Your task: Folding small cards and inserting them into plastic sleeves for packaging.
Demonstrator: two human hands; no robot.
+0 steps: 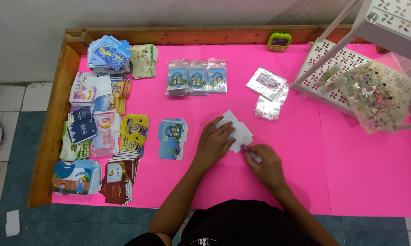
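Pressing flat on a small stack of white cards point(235, 130), the left hand point(214, 143) is lying with fingers spread — nothing gripped. The right hand point(265, 165) is pinching a purple-tipped pen point(250, 153) at the cards' lower edge, mid-table on the pink sheet point(360, 173). Three clear-bagged blue packets point(196, 76) are sitting behind — colourful card piles point(100, 123) are crowding the left side.

Packets, cards and a small screen on pink.

Three clear plastic packets with blue-green cards point(196, 76) upper centre; empty glossy cellophane sleeves point(271, 107) right of them; yellow-green digital timer with dark screen point(279, 42) at top edge; stacked colourful printed cards point(104, 123) along left side.
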